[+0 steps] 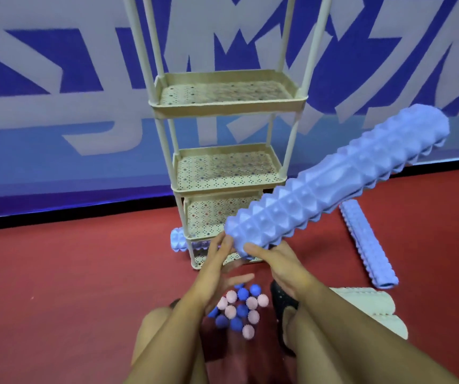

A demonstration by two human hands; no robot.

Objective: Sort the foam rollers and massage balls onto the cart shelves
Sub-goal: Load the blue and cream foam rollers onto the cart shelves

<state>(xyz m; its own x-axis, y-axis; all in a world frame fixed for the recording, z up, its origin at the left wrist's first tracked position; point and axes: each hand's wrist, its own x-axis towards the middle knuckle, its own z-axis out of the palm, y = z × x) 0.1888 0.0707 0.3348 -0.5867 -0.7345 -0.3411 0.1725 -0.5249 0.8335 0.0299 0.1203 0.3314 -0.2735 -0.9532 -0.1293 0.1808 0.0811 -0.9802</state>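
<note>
A long blue spiked foam roller (333, 178) is lifted in the air and slants up to the right in front of the beige cart (228, 106). My right hand (272, 259) grips its near end from below. My left hand (220, 253) touches the same end with its fingers apart. Another blue roller (368, 245) lies on the red floor at the right, and a third blue roller (178, 241) lies behind the cart's lowest shelf. Several pink and blue spiky massage balls (239, 309) are piled on the floor between my knees.
The cart has several perforated shelves on thin posts, and the upper ones hold nothing. Two beige rollers (372, 309) lie at my right. A blue and white wall banner stands behind the cart. A dark shoe (282, 300) rests by the balls.
</note>
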